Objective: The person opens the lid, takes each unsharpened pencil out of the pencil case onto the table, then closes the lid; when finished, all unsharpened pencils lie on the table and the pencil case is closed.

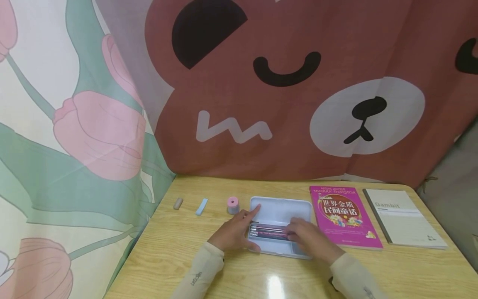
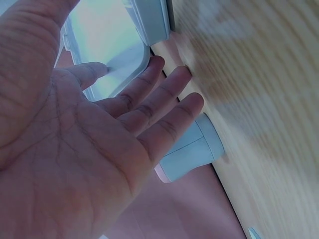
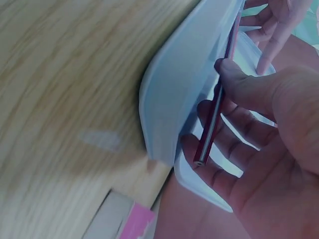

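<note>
A pale blue pencil case [image 1: 281,212] lies open on the wooden table [image 1: 179,249], with several red pencils [image 1: 269,231] in its base. My left hand [image 1: 236,231] rests at the case's left end, fingers straight, index tip touching the lid's corner. The left wrist view shows that open palm [image 2: 89,149] beside the case [image 2: 117,50] and a pink-and-grey cylinder [image 2: 192,152]. My right hand [image 1: 308,237] covers the case's right end. In the right wrist view its thumb and fingers [image 3: 239,82] pinch a red pencil [image 3: 213,117] against the case [image 3: 174,94].
Left of the case lie the pink cylinder [image 1: 233,205], a blue strip [image 1: 201,206] and a small brown piece [image 1: 178,203]. To the right sit a pink book [image 1: 345,216] and a grey notebook [image 1: 405,218]. Printed curtains [image 1: 261,83] hang behind and at left.
</note>
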`<state>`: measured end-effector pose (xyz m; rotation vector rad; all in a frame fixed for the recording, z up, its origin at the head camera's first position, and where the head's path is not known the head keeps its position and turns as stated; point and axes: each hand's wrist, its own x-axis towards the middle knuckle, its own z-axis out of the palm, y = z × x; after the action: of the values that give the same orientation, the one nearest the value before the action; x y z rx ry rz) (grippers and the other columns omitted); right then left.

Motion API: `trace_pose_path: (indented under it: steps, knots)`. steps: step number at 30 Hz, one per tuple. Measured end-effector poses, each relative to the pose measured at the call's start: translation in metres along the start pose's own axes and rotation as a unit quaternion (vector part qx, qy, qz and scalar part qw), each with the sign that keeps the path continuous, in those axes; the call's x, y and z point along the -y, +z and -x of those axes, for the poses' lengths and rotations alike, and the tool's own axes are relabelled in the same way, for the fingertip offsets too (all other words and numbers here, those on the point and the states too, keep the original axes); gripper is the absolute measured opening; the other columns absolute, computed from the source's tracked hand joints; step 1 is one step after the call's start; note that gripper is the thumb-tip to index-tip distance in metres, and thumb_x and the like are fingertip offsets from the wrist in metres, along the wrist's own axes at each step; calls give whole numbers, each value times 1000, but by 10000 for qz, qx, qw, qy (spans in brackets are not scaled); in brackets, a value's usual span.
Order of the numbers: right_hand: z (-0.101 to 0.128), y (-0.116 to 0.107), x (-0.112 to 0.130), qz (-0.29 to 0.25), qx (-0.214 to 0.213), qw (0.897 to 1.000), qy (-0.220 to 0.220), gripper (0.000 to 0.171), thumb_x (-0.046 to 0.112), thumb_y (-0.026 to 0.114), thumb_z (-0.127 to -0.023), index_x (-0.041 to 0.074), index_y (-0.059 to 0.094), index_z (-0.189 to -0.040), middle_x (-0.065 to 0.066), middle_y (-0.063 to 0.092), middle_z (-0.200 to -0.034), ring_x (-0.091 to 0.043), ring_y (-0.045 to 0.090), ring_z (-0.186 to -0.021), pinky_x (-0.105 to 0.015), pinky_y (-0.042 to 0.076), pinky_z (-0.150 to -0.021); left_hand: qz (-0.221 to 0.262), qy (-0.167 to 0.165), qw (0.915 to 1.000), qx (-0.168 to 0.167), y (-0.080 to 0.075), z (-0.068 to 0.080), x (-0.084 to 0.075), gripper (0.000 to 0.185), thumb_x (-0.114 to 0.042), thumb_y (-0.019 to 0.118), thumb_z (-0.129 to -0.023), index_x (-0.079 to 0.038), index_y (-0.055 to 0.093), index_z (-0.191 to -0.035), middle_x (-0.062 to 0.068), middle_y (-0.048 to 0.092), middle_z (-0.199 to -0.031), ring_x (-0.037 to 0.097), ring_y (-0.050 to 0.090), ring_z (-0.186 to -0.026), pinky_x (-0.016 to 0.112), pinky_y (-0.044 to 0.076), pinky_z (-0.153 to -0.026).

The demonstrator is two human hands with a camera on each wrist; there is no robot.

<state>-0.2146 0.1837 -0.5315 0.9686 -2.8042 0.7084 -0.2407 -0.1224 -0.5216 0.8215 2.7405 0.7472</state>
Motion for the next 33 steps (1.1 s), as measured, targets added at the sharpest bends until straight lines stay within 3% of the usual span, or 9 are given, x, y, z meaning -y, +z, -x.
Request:
trace_pose_path:
  steps: [7, 11, 17, 24, 27, 30, 33]
  knots:
    - [21, -21, -3, -381, 57, 9982, 466, 23, 7, 75, -104, 27, 79, -114, 18, 63, -100, 2, 62, -94, -28, 61, -89, 57, -30, 10000, -8, -2, 2, -2, 135, -54, 100, -73, -30, 20, -179, 7, 58, -147, 14, 57, -116, 39, 55, -106]
    - [50, -35, -10, -462, -266, 9983, 233, 29, 4, 76, -102, 26, 77, -120, 17, 68, -108, -5, 69, -102, -29, 61, -91, 24, -3, 10000, -14, -1, 1, -1, 134, -54, 100, -73, -29, 21, -178, 7, 58, -145, 13, 55, -113, 36, 55, -103]
    - [101, -49, -37, 295, -698, 9970, -139, 29, 4, 83, -96, 25, 75, -114, 15, 73, -109, -9, 72, -102, -27, 61, -86, -18, 22, 10000, 3, 0, 0, 0, 134, -55, 100, -74, -29, 20, -179, 7, 58, -146, 13, 55, -113, 36, 55, -103]
    - [152, -60, -63, 737, -288, 9950, 606, 38, 6, 88, -91, 34, 70, -110, 23, 67, -106, 6, 63, -98, -24, 59, -80, -41, -50, 10000, 32, 4, -2, 4, 136, -58, 98, -73, -33, 17, -179, 5, 58, -145, 11, 55, -113, 36, 55, -104]
    - [165, -58, -70, 740, -345, 9945, 661, 41, 4, 89, -89, 33, 68, -107, 25, 64, -102, 12, 55, -91, -23, 56, -73, -51, -49, 10000, 26, 4, -3, 5, 136, -58, 99, -73, -32, 17, -179, 5, 58, -145, 11, 55, -113, 35, 55, -104]
    - [170, -57, -73, 749, -481, 9944, 570, 43, 1, 91, -85, 32, 69, -107, 23, 66, -101, 11, 57, -90, -24, 56, -72, -72, -61, 10000, 32, 4, -3, 5, 135, -58, 99, -73, -32, 18, -179, 5, 58, -144, 11, 55, -112, 35, 55, -103]
    - [168, -59, -76, 776, -346, 9944, 632, 40, 2, 90, -86, 30, 71, -105, 22, 68, -99, 9, 60, -91, -26, 58, -73, -93, -78, 9999, 44, 4, -4, 4, 135, -58, 99, -73, -31, 19, -179, 5, 58, -144, 12, 55, -111, 35, 55, -103]
